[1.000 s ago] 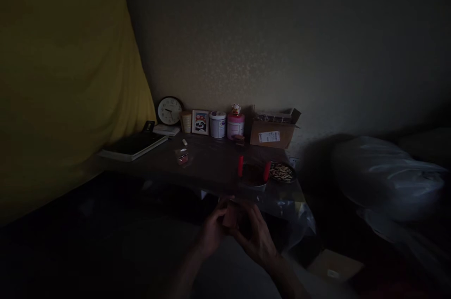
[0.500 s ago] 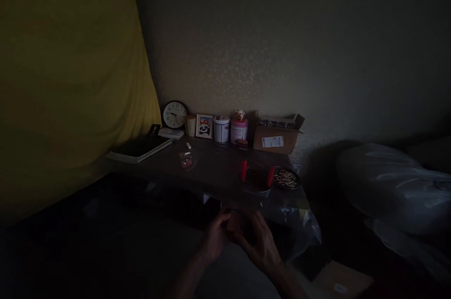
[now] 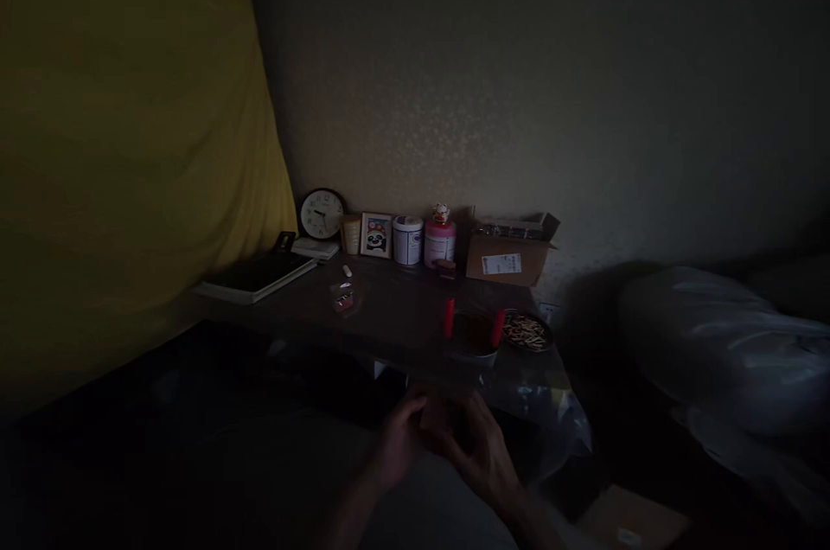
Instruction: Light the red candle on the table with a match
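Observation:
In the dim light, a small reddish-brown box [image 3: 436, 417] is between my two hands, just in front of the table's near edge. My left hand [image 3: 399, 439] grips its left side, with the thumb along the top. My right hand [image 3: 481, 446] curls round the right side, thumb and fingers bent onto it. Beyond the hands, two red candle-like sticks [image 3: 449, 318] stand upright at either side of a dark dish [image 3: 478, 351]. Right of that dish, a round plate [image 3: 548, 341] holds many short thin sticks. Shadow hides the box's details.
Along the back of the table [image 3: 389, 308] are a clock [image 3: 322, 214], a panda picture [image 3: 376, 235], a white tin [image 3: 408, 240], a pink tin [image 3: 440, 246] and a cardboard box [image 3: 502, 263]. A small clear packet [image 3: 343, 297] lies left. Plastic sheeting [image 3: 564, 420] hangs at the right corner.
The box has tilted slightly between my hands, and both hands have shifted only a little. The objects on the table are where they were.

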### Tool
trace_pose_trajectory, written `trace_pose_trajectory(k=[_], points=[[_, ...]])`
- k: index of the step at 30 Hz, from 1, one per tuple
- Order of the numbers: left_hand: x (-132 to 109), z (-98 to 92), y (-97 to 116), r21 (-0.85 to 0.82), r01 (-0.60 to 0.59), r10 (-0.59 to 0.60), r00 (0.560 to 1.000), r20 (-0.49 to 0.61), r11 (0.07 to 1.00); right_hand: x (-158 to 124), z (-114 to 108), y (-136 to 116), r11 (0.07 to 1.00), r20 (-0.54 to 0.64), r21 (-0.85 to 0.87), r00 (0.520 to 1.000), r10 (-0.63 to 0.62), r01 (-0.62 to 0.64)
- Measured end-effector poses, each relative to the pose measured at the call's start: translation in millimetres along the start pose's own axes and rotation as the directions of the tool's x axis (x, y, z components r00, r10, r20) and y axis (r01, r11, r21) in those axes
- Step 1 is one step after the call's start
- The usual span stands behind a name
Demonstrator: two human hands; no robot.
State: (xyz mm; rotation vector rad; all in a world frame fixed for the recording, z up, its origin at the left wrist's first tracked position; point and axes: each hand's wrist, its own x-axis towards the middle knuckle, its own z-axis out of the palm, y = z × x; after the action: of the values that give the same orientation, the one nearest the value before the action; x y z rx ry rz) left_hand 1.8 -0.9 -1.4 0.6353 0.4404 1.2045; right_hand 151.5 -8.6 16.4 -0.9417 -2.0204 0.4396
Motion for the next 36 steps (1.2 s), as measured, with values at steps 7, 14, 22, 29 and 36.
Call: trace_pose_trajectory(k=[7, 14, 22, 29, 36], points=[[3.4, -10.1, -0.3, 0.261, -0.134, 0.128, 0.991, 0.039, 0.956, 5.7, -11.6, 0.6, 0.996, -0.033, 0.029, 0.995, 0.089, -0.088], [8.8, -25.9, -4.7, 0.592, -0.112, 0.124, 0.992, 0.019, 0.798, 5.8, -12.8, -1.1, 0.988, 0.008, 0.102, 0.994, 0.113, -0.113], [-0.3, -4.2, 6.2, 0.573, -0.019, 0.08, 0.993, -0.081, 0.819, 3.6, -14.9, -3.9, 0.958, 0.053, 0.214, 0.981, 0.186, -0.193], [-5.0, 3.4, 10.8, 0.506, -0.116, 0.149, 0.989, -0.026, 0.854, 3.0, -15.5, 4.6, 0.871, -0.018, 0.398, 0.947, 0.322, -0.288], [-2.9, 4.8, 8.7, 0.286, -0.094, 0.11, 0.993, -0.037, 0.954, 4.3, -12.5, 22.9, 0.555, -0.012, 0.732, 0.807, 0.591, -0.396]])
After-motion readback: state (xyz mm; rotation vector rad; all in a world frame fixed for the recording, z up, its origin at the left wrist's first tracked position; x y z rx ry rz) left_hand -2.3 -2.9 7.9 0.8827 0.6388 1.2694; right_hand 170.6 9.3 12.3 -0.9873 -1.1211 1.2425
